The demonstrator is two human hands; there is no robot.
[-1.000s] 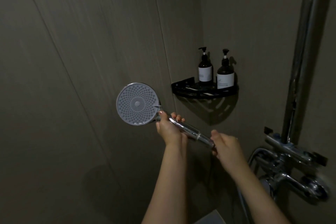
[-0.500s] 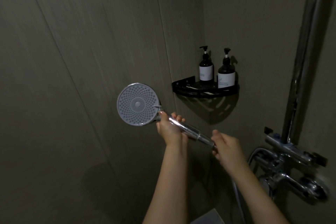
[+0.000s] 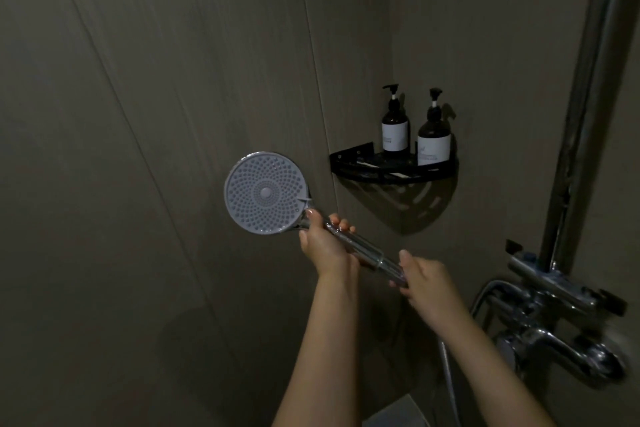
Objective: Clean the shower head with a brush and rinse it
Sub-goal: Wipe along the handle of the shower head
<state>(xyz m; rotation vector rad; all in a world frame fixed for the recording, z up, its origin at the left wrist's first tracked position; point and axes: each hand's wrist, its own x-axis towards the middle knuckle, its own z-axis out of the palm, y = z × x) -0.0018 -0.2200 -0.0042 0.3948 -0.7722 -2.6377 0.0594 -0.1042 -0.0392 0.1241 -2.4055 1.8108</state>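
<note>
The shower head (image 3: 266,193) is held up in front of the dim wall, its round spray face turned toward the camera; the left hand (image 3: 325,243) grips the handle just below the head, fingers curled round it; the right hand (image 3: 420,279) grips the handle's lower end, thumb on top; two pump bottles (image 3: 394,125) stand on a black corner shelf (image 3: 391,170); a chrome tap (image 3: 568,319) sits at the right.
</note>
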